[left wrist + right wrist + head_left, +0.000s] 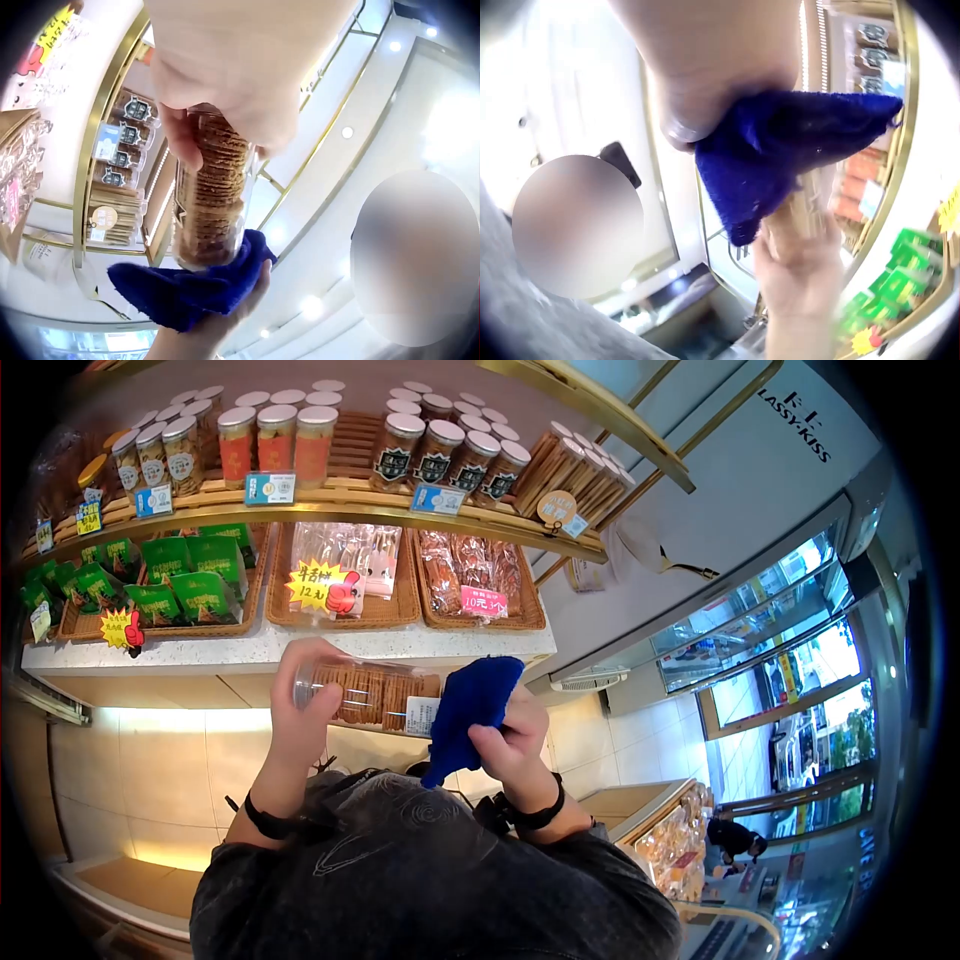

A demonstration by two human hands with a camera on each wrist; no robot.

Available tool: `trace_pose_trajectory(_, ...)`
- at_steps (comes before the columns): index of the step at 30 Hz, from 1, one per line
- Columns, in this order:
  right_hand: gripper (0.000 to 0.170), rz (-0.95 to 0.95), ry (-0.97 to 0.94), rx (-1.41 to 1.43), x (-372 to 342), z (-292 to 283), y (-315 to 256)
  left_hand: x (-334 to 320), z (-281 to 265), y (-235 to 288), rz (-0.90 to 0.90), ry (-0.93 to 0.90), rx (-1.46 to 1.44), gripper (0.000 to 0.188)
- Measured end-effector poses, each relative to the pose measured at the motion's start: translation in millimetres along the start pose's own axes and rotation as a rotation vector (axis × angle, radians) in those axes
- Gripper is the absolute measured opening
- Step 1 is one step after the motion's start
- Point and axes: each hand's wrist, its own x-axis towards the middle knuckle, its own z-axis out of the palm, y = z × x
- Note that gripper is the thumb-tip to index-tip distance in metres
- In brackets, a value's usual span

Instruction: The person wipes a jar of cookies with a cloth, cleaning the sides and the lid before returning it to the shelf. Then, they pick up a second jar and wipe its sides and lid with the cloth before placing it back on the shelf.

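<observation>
My left hand (303, 705) grips one end of a clear plastic jar (372, 695) packed with stacked brown biscuits, held sideways in front of my chest. A white label (421, 715) is on its other end. My right hand (518, 738) pinches a dark blue cloth (472, 700), which covers that labelled end. In the left wrist view the cloth (187, 292) wraps under the jar's end (212, 191). From the right wrist, the cloth (780, 142) hides most of the jar, with my left hand (802, 277) beyond it.
Beyond my hands stands a white counter (200, 652) with baskets of green packets (165, 575) and wrapped snacks (470, 570). Above it, a wooden shelf (340, 510) holds several white-lidded jars (400, 450). Another display of packaged goods (675, 840) stands at my right.
</observation>
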Motion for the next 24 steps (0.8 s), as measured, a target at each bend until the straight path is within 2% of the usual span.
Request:
trace_pose_trajectory(1,0.017,0.041,0.027,0.073,-2,-3,4,2,0,-6,0.015,0.007,-0.101,0.033)
trace_pose_trajectory(2,0.024,0.247,0.219,0.170,-12,-2,8,1,-2,-7,0.021,0.027,-0.089,0.033)
trace_pose_trajectory(4,0.048,0.639,0.358,0.740,-10,-19,31,2,1,0,-0.167,0.109,-0.529,0.031)
trace_pose_trajectory(6,0.055,0.751,0.511,0.914,12,-26,25,3,0,-3,-0.144,0.106,-0.506,0.033)
trace_pose_trajectory(8,0.051,0.746,0.508,0.944,14,-35,34,4,7,-2,-0.303,0.178,-0.688,0.035)
trace_pose_trajectory(9,0.051,0.699,0.464,0.978,13,-40,37,2,-3,-17,-0.303,0.046,-0.673,0.037)
trace_pose_trajectory(10,0.051,0.651,0.424,1.011,11,-44,41,3,-3,-23,-0.301,0.053,-0.668,0.037)
trace_pose_trajectory(12,0.053,0.626,0.460,1.046,10,-46,43,7,3,-31,-0.348,-0.002,-0.768,0.037)
trace_pose_trajectory(14,0.054,0.402,0.604,1.002,15,-43,28,10,10,-34,-0.379,-0.006,-0.768,0.037)
trace_pose_trajectory(15,0.053,0.211,0.449,1.039,9,-42,23,12,15,-31,-0.403,-0.033,-0.760,0.036)
trace_pose_trajectory(16,0.053,0.209,0.466,1.032,6,-35,9,14,20,-29,-0.427,-0.060,-0.753,0.035)
trace_pose_trajectory(18,0.061,0.482,0.036,-0.329,8,-22,-20,18,28,-24,-0.458,-0.083,-0.712,0.033)
trace_pose_trajectory(20,0.057,-0.352,-0.202,-0.243,-5,-30,11,20,36,-19,-0.484,-0.095,-0.675,0.031)
trace_pose_trajectory(21,0.049,-0.365,-0.209,-0.437,-10,-26,10,21,41,-17,-0.485,-0.120,-0.619,0.033)
trace_pose_trajectory(22,0.045,-0.380,-0.129,-0.542,-16,-20,14,22,47,-16,-0.485,-0.148,-0.564,0.034)
trace_pose_trajectory(24,0.043,-0.507,0.087,-0.560,-19,-18,38,20,60,-16,-0.487,-0.098,-0.628,0.027)
